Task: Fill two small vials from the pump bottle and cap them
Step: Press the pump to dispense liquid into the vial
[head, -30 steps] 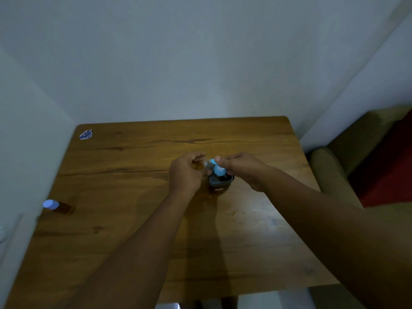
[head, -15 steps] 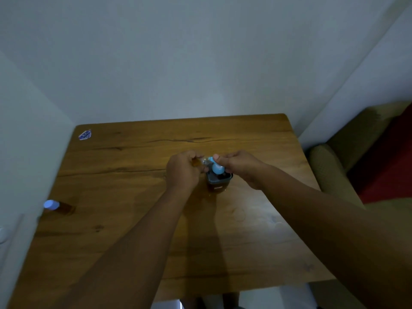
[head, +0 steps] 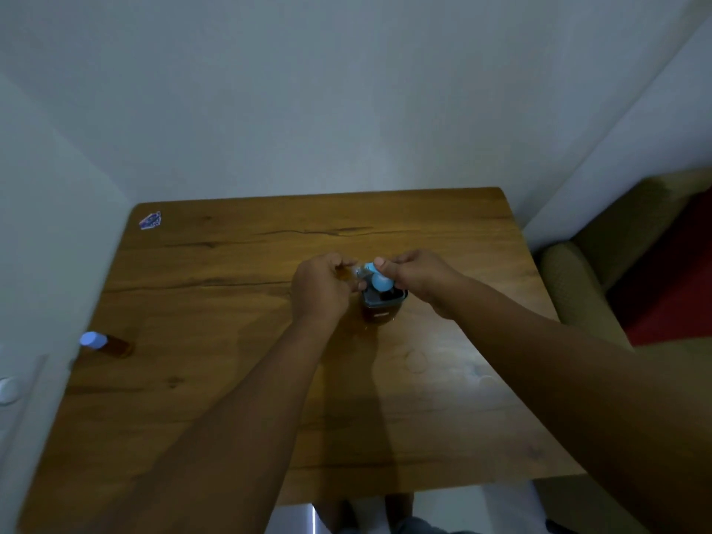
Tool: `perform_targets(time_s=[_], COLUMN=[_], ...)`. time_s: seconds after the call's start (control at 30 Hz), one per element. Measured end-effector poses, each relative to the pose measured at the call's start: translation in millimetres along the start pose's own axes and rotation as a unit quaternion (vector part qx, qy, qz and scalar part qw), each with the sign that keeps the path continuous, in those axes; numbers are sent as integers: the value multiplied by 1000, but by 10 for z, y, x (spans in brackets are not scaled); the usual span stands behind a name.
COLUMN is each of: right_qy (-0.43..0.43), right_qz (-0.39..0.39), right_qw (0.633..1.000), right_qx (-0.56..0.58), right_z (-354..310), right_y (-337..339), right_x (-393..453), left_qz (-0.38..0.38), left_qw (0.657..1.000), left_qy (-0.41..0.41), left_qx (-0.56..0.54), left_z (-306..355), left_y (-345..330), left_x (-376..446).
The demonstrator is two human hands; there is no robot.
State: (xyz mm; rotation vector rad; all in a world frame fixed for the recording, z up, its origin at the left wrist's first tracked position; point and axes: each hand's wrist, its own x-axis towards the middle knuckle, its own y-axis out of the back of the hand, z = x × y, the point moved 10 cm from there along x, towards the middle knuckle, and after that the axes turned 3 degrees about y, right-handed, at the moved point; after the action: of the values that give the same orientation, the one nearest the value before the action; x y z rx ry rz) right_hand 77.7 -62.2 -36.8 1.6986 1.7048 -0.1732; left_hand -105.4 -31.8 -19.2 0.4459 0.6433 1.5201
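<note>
A dark pump bottle (head: 381,311) of amber liquid stands mid-table, with a grey collar and a light blue pump head (head: 382,281). My right hand (head: 422,275) grips the pump head, thumb on top of it. My left hand (head: 319,291) pinches a small vial (head: 344,272) holding amber liquid, tilted with its mouth at the pump nozzle. A second vial (head: 109,344), amber with a pale blue cap on, lies on its side near the table's left edge.
The wooden table (head: 231,398) sits in a corner between white walls. A small blue sticker (head: 150,220) is at its far left corner. An olive armchair (head: 570,287) with a red cushion stands to the right. A white round knob (head: 7,390) shows at the left edge.
Both hands stay at the pump bottle with the vial held at the nozzle. Only the camera view has shifted a little.
</note>
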Motion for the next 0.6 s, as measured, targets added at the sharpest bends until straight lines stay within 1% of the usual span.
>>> perform_targets(time_s=[0.1,0.2,0.37,0.53,0.6], right_qy=[9,12,0,6,5], right_qz=[11,10,-15,18,17], right_qw=[1000,1000,1000,1000,1000], right_qx=[-26,-8,13,-5,-1], right_z=[-43,-22,-7,-32,-30], right_y=[0,21,11,16,19], right_x=[5,-45,-41,19,-4], left_qz=[-1,-2,9,16,13], left_qw=[1000,1000,1000,1000,1000], left_qy=[4,5,5,1,6], left_qx=[-10,2,-4,-13,-15], left_z=[-8,15,-7,-42,-34], left_y=[-8,-9,-14,-29,-37], left_x=[-6,3,-7,0,-4])
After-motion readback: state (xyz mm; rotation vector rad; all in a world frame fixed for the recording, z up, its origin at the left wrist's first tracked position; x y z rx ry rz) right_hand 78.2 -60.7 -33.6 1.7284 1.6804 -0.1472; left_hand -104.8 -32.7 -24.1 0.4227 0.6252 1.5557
